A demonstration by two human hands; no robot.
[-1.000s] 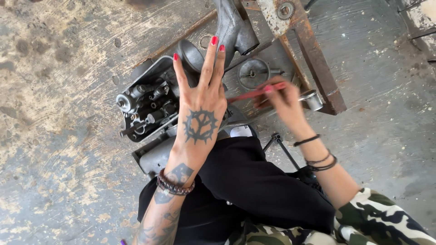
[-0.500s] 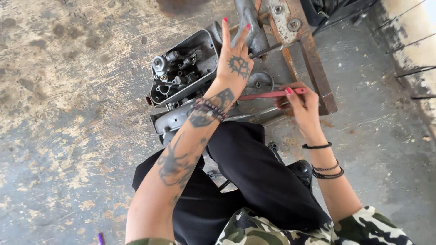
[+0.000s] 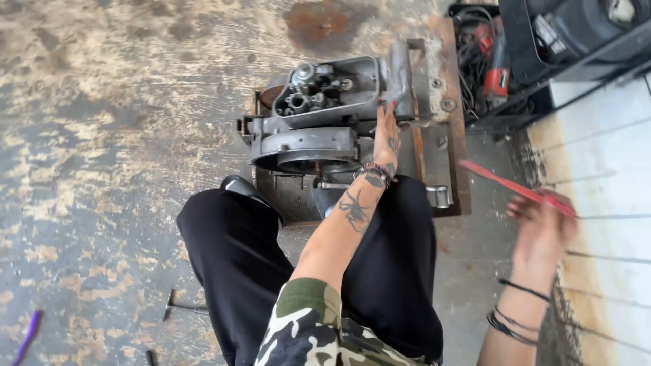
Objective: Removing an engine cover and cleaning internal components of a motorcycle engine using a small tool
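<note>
A grey metal engine casing (image 3: 312, 115) with exposed gears sits on a rusty steel frame (image 3: 451, 108) on the concrete floor. My left hand (image 3: 388, 135) rests flat against the casing's right side, fingers spread. Off to the right, my right hand (image 3: 539, 227) is blurred and holds a thin red rod-like tool (image 3: 515, 188), well away from the casing. My legs in black trousers (image 3: 258, 264) fill the lower middle.
A red power tool with coiled cables (image 3: 491, 61) lies behind the frame at top right, beside a dark machine (image 3: 576, 34). A white tiled surface (image 3: 603, 169) runs along the right. A small T-handle tool (image 3: 180, 306) and a purple item (image 3: 27, 335) lie on the floor lower left.
My right hand has pulled the red tool away from the casing toward the right. My left hand has dropped onto the casing's side. The view has shifted.
</note>
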